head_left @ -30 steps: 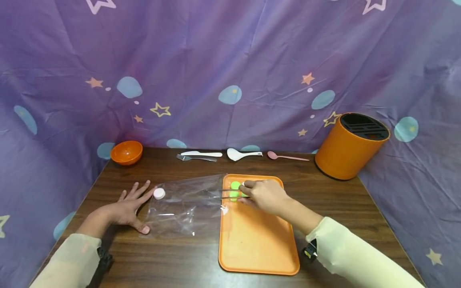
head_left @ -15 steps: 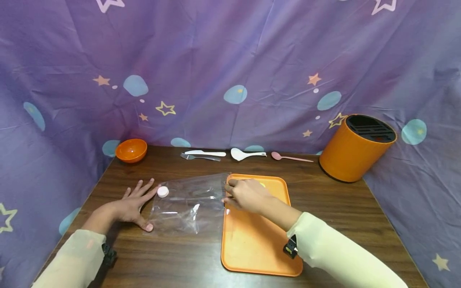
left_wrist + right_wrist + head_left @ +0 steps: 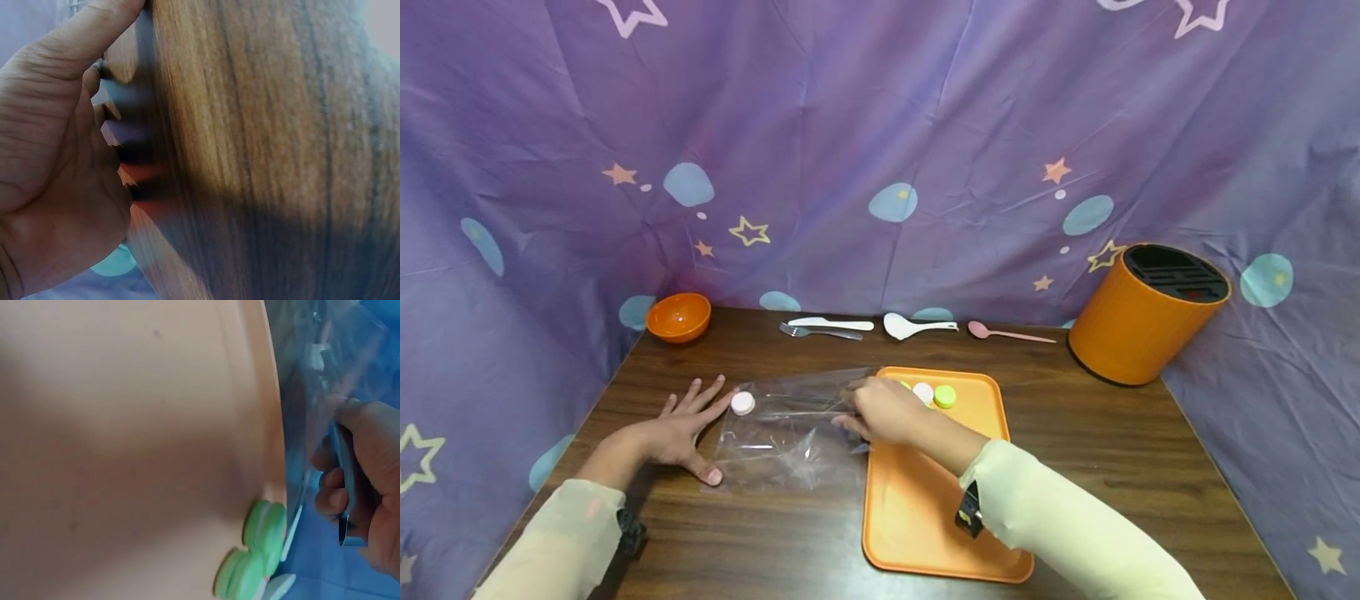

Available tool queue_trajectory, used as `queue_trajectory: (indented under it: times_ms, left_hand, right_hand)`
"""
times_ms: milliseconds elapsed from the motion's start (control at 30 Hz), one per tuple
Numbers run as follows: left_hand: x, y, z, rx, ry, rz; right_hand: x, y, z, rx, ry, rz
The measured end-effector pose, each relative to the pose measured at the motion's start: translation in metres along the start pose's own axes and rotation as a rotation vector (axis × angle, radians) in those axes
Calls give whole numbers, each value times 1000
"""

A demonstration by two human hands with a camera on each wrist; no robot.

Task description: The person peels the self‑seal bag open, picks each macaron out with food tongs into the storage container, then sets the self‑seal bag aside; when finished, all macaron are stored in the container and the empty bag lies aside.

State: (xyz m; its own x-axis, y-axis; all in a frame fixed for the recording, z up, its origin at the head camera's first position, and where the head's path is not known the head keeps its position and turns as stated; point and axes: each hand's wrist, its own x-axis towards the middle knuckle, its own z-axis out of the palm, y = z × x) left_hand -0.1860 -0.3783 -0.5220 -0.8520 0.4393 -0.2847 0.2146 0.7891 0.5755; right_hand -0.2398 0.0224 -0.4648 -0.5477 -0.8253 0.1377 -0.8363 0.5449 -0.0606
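Note:
My left hand (image 3: 673,433) lies with fingers spread at the left end of a clear plastic bag (image 3: 790,450), index fingertip by a white macaron (image 3: 742,403). My right hand (image 3: 883,408) grips metal tongs (image 3: 345,481) at the bag's right end, above the left rim of an orange tray (image 3: 940,508). In the head view that hand hides the tongs, and what their tips hold cannot be told. Behind it on the tray sit a green macaron (image 3: 944,396) and a pale pinkish-white macaron (image 3: 922,393). The right wrist view shows two green macarons (image 3: 265,528) at the tray's edge.
Along the back lie a white knife (image 3: 831,323), a grey fork (image 3: 820,332), a white ladle (image 3: 917,326) and a pink spoon (image 3: 1009,335). An orange bowl (image 3: 678,318) stands back left, an orange knife block (image 3: 1138,321) back right. Purple cloth (image 3: 820,125) hangs behind.
My right hand has moved left with the tongs, from the macarons on the tray to the bag's right end. The left hand stays at the bag's left end.

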Motion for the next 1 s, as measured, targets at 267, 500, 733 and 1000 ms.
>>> queue_trajectory:
  times_ms: [267,500,733,1000]
  left_hand:
    - [2,-4,5,4,12,17]
    - [4,-8,4,15,9,-14]
    - [4,-4,3,26,1,-22]
    - [-3,2,-1,-38,-4,21]
  right_hand:
    - [13,-6,17,58,6,5]
    - [21,-13,23,27,14,42]
    - [25,-20,28,0,16,78]
    - [27,-23,31,-34,23,97]
